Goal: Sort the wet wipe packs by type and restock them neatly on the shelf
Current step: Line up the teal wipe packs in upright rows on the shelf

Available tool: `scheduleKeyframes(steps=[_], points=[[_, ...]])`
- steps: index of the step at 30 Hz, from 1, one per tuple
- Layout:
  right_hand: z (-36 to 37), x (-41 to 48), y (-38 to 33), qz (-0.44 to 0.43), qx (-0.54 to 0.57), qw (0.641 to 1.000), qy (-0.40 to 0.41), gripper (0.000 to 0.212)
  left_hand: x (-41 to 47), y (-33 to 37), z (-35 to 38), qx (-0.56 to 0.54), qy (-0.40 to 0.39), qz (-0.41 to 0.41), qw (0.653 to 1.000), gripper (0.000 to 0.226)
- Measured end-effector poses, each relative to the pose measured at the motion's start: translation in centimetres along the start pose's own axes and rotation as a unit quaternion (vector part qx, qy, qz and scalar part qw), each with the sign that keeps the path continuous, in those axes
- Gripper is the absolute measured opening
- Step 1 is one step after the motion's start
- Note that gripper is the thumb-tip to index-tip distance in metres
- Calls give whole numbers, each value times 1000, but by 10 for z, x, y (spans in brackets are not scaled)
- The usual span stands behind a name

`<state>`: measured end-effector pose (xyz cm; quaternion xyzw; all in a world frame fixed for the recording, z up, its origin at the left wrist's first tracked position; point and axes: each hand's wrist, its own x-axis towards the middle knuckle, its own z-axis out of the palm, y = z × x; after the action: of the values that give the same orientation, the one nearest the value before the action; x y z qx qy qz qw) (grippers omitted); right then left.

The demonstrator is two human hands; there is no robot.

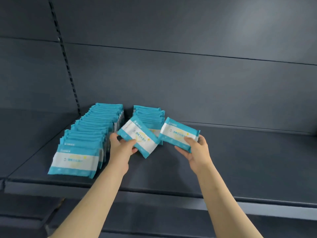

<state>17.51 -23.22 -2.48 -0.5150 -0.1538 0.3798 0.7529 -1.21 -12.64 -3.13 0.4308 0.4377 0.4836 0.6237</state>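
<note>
I see my left hand (122, 145) gripping a glossy, teal-and-white wipe pack (139, 139), tilted, and my right hand (195, 148) pinching a second pack (178, 134), flat and rectangular, both above the matte grey shelf (240, 160); a short row (149, 115) stands half hidden behind them, print too blurred to read

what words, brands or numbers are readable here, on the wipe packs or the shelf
Nothing reads for certain.
left pack, in the left hand: yellow characters on the white band, small white line on the teal edge, both blurred.
right pack, in the right hand: same print, blurred.
front pack of the long row: same print, blurred.
shelf: no label or sign shows.
</note>
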Motion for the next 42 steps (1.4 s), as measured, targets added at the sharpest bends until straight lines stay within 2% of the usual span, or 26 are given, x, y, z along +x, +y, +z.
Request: scheduleKeyframes(steps=[2, 4, 6, 9, 11, 17, 20, 25, 29, 31, 38, 42], points=[[0, 5, 2, 1, 1, 1000, -11, 31, 5, -4, 3, -12, -27, -9, 1000, 53], [0, 8, 6, 3, -15, 1000, -25, 32, 8, -9, 3, 17, -44, 0, 999, 45], [2, 10, 11, 2, -45, 998, -38, 28, 14, -15, 2, 127, -24, 49, 990, 34], [6, 10, 20, -10, -93, 995, -46, 24, 26, -20, -2, 317, 15, 132, 939, 30], [9, 10, 28, -18, -123, 991, -41, 24, 35, -22, -4, 359, 23, 145, 922, 32], [32, 13, 43, -89, -268, 959, 2, 27, 55, -18, -16, 313, -26, 130, 941, 9], [46, 15, 52, -124, -328, 936, 14, 26, 53, -15, -21, 287, -48, 103, 951, 19], [65, 20, 62, -174, -368, 913, 35, 36, 50, -11, -17, 253, -47, 155, 954, 36], [66, 20, 64, -206, -393, 895, 42, 46, 56, -15, -20, 280, -84, 195, 936, 66], [66, 21, 65, -211, -411, 886, 51, 48, 61, -17, -20, 294, -88, 197, 931, 73], [67, 24, 65, -201, -400, 893, 42, 48, 62, -14, -21, 307, -88, 205, 925, 60], [63, 26, 63, -172, -393, 903, 28, 39, 62, -13, -19, 353, -83, 205, 909, 58]])
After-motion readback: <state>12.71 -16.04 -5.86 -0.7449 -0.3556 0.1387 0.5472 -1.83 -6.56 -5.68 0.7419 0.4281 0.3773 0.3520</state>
